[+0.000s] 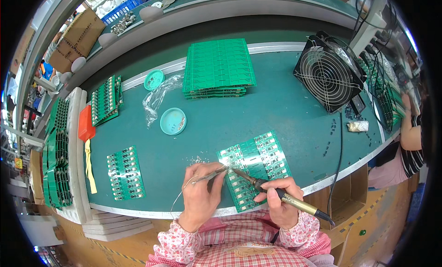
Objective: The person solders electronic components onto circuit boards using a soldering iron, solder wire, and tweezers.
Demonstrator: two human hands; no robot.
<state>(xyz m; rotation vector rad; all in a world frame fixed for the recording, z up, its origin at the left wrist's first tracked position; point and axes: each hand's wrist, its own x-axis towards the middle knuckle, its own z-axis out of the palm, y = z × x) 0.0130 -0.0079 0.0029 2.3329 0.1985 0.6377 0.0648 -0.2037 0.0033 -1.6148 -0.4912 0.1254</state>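
Note:
My right hand (pixel 282 202) is closed round a soldering iron (pixel 294 202) with a gold-coloured handle, its tip angled down to the left. That tip meets a green circuit board panel (pixel 258 158) near the panel's left side. In my left hand (pixel 200 192) are metal tweezers (pixel 209 176), pinched and pointing at the same spot on the board. A thin wire (pixel 175 200), perhaps solder, loops below the left fingers. The panel lies flat near the table's front edge, with rows of small parts on it.
A smaller board panel (pixel 125 174) lies left. Two turquoise dishes (pixel 173 121) (pixel 154 79) and clear plastic (pixel 156 99) sit farther back, beside a stack of green panels (pixel 218 66). A black fan (pixel 328 76) stands right. Stacked boards (pixel 58 152) line the far left; another person's arm (pixel 411 129) shows right.

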